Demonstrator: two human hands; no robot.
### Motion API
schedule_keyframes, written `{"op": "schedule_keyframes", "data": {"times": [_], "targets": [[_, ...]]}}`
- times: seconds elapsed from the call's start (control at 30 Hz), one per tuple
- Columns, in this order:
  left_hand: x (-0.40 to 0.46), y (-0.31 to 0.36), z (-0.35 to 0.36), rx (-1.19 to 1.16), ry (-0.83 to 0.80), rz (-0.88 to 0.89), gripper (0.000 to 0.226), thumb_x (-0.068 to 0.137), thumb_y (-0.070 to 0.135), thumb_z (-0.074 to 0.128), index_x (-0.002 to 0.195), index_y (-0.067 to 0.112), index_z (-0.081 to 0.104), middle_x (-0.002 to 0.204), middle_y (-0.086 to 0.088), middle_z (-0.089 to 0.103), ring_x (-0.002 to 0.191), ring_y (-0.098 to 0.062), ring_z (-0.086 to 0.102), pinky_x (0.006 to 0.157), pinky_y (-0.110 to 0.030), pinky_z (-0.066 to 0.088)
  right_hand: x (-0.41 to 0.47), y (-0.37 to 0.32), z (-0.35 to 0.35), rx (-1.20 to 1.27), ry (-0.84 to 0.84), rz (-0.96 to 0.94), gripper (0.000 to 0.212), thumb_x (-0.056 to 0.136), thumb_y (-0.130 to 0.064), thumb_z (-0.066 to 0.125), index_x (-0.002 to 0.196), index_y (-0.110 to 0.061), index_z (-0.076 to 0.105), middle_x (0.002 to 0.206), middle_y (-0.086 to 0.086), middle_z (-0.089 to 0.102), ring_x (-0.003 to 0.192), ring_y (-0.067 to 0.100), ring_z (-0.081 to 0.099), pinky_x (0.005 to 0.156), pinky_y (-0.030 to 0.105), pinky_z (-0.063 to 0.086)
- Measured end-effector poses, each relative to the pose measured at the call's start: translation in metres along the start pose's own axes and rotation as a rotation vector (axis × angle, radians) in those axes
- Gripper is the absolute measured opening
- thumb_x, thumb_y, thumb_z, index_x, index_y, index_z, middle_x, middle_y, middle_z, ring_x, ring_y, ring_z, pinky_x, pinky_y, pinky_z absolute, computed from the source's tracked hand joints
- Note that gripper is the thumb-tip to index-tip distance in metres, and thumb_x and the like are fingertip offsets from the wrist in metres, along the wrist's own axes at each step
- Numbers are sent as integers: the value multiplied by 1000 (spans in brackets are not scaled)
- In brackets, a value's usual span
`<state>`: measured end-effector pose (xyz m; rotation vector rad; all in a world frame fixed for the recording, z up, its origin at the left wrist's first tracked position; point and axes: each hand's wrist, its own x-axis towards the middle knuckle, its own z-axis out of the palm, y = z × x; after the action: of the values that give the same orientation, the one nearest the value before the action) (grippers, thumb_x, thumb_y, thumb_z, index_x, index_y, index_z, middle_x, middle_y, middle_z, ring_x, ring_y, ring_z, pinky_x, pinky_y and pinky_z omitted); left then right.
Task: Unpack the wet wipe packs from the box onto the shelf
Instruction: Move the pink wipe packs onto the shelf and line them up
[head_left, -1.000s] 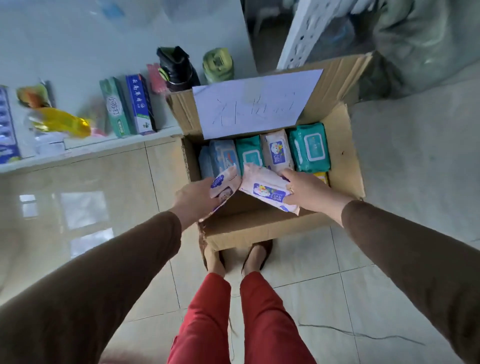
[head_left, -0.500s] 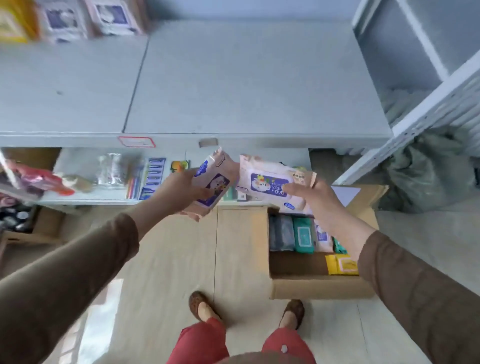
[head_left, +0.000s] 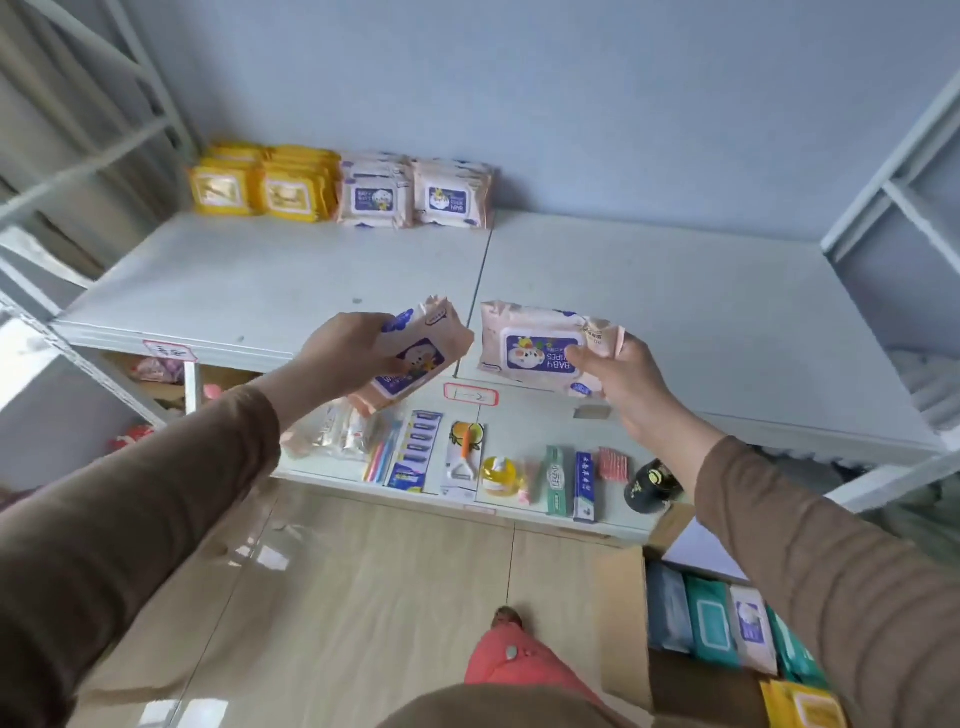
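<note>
1. Two pink wet wipe packs are in the air above the front edge of the white shelf (head_left: 675, 312): the left hand (head_left: 343, 358) grips the left pack (head_left: 415, 358) with its fingers wrapped round one side, and the right hand (head_left: 618, 374) pinches the right pack (head_left: 535, 348) at one end between thumb and fingers.
2. Shelved stock stands upright at the back left: yellow packs (head_left: 260, 189) and, just beside them, pink packs (head_left: 415, 195). The box (head_left: 623, 623) sits on the floor at lower right, with teal, grey and pink packs inside.
3. Risk, right side: the end pinch leaves most of the soft pack hanging free; it could sag and slip, falling onto the lower shelf (head_left: 519, 441) among the small goods.
4. Risk, left side: the pack is tilted; set down that way it would probably topple rather than stand in the row.
5. Risk, placement: pushed in too hard, a new pack could knock over the standing pink row.
6. Change from half a second earlier: both packs now sit higher and further over the shelf top; the view has tipped up, so the back row shows fully and the box has slid to the corner.
</note>
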<state>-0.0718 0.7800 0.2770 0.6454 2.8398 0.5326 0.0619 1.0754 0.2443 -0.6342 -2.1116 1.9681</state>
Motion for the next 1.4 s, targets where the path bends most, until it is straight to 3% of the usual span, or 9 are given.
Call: {"op": "schedule_keyframes", "data": {"times": [0.27, 0.43, 0.53, 0.63, 0.77, 0.97, 1.13, 1.27, 1.4], "targets": [[100, -62, -37, 109, 24, 12, 32, 81, 39, 73, 107, 23, 66, 82, 0, 67, 72, -23, 62, 59, -34, 50, 105, -16, 69, 25, -9, -93, 31, 91, -3, 67, 120, -11, 65, 112, 14, 72, 94, 26, 69, 80, 39, 54], [205, -99, -48, 204, -10, 27, 36, 81, 45, 72, 107, 21, 65, 86, -2, 67, 75, -25, 62, 63, -36, 50, 199, -18, 103, 65, -17, -51, 31, 91, -4, 68, 121, -13, 65, 116, 12, 72, 96, 24, 70, 83, 37, 55], [264, -123, -53, 203, -41, 5, 41, 80, 44, 74, 113, 22, 63, 95, -3, 69, 81, -26, 62, 67, -36, 52, 259, -20, 125, 68, -14, -8, 26, 89, -3, 69, 112, -16, 67, 108, 7, 75, 91, 21, 73, 79, 34, 59], [313, -143, -55, 223, -51, 13, 47, 79, 43, 77, 117, 21, 62, 92, -1, 66, 81, -26, 61, 65, -33, 49, 311, -21, 147, 82, -14, 31, 23, 88, -2, 70, 99, -22, 67, 89, -10, 77, 77, 8, 74, 63, 21, 57], [366, -162, -50, 264, -87, 51, 46, 77, 47, 78, 112, 21, 64, 84, 3, 61, 79, -24, 57, 57, -29, 39, 360, -18, 164, 109, -29, 54, 26, 88, -2, 69, 106, -21, 69, 98, -5, 78, 86, 13, 75, 69, 24, 57], [439, -173, -39, 301, -144, 133, 70, 79, 52, 74, 139, 22, 53, 122, -6, 65, 110, -30, 60, 79, -35, 50, 408, -14, 179, 104, 4, 105, 32, 86, -3, 71, 110, -23, 68, 106, 1, 77, 90, 16, 75, 71, 25, 58], [476, -169, -44, 395, -38, 241, 61, 83, 54, 70, 138, 31, 55, 121, -2, 68, 110, -29, 62, 77, -35, 49, 430, -11, 191, 131, 33, 126, 28, 88, -1, 70, 106, -22, 67, 98, -5, 78, 87, 15, 75, 71, 26, 58], [470, -176, -39, 427, 134, 348, 41, 87, 41, 69, 126, 32, 62, 103, -2, 73, 92, -28, 68, 60, -28, 37, 435, -4, 194, 59, 50, 55, 36, 88, 0, 69, 120, -15, 66, 115, 6, 74, 100, 24, 72, 86, 34, 58], [467, -184, -39, 477, 213, 374, 34, 83, 37, 74, 116, 29, 65, 94, -2, 73, 82, -28, 68, 57, -27, 38, 434, -1, 193, -86, 97, 25, 38, 87, -8, 72, 116, -30, 66, 107, -12, 75, 100, 18, 73, 89, 36, 57]]}}
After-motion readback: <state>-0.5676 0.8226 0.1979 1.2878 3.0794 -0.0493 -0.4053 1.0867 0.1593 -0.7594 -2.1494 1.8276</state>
